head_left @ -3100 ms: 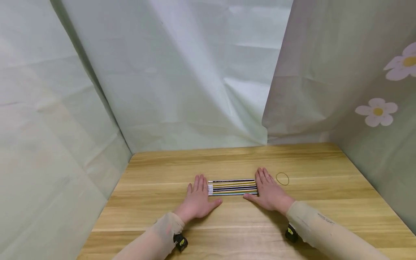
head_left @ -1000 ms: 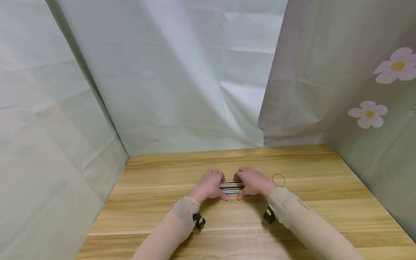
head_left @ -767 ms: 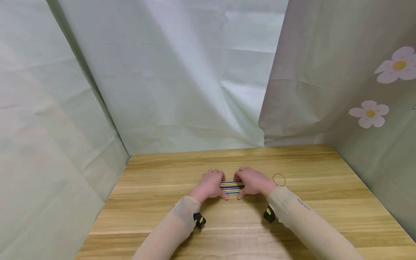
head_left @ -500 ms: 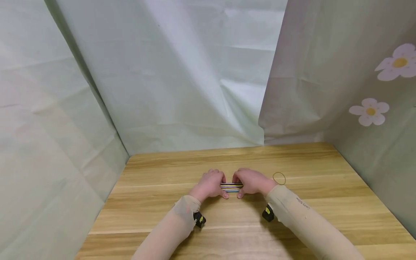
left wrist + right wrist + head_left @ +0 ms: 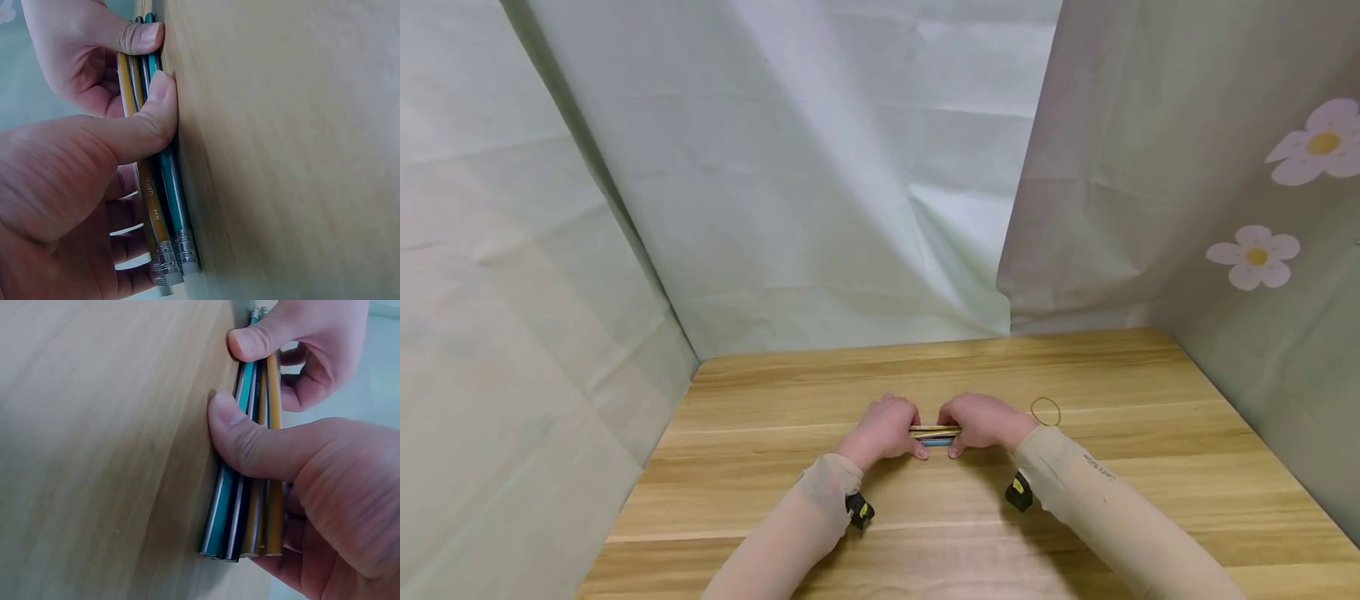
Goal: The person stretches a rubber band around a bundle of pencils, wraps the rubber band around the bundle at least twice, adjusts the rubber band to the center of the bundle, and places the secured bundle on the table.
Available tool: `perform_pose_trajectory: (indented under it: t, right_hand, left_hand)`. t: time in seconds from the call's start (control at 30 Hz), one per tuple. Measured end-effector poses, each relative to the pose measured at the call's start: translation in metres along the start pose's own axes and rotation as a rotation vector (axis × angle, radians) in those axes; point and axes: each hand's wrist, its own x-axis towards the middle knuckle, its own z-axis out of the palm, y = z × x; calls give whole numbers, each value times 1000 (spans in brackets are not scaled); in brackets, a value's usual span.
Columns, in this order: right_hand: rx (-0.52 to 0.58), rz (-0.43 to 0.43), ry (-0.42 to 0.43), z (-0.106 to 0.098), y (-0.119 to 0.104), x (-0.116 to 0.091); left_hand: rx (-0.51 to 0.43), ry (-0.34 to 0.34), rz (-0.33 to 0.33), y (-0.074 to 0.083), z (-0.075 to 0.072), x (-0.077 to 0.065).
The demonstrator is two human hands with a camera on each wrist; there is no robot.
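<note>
Several pencils (image 5: 936,442), green, black and yellow, lie gathered side to side and partly stacked in a narrow bundle at the table's middle. My left hand (image 5: 883,429) grips the bundle toward the eraser end, thumb on the near side and fingers behind. My right hand (image 5: 983,422) grips it the same way toward the blunt, unsharpened end. In the left wrist view, silver ferrules and whitish erasers (image 5: 190,267) stick out below the left hand. The right wrist view shows the flat ends of the pencils (image 5: 215,519) slightly uneven. Both palms cover much of the bundle in the head view.
A thin yellowish rubber band (image 5: 1046,412) lies on the wooden table (image 5: 940,542), just beyond my right wrist. Pale sheeting (image 5: 850,208) walls the table at the back and sides, with printed white flowers (image 5: 1257,257) at the right.
Earlier, flat hands pressed the ends of a spread row of pencils. Since then both hands have come inward and curled round it, and the row has been squeezed into a narrower, stacked bundle.
</note>
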Motion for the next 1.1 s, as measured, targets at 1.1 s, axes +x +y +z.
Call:
perform_pose_trajectory:
  t: [1.1]
  right_hand:
    - [-169, 37, -44, 0, -15, -15]
  left_hand:
    - [162, -66, 87, 11, -6, -7]
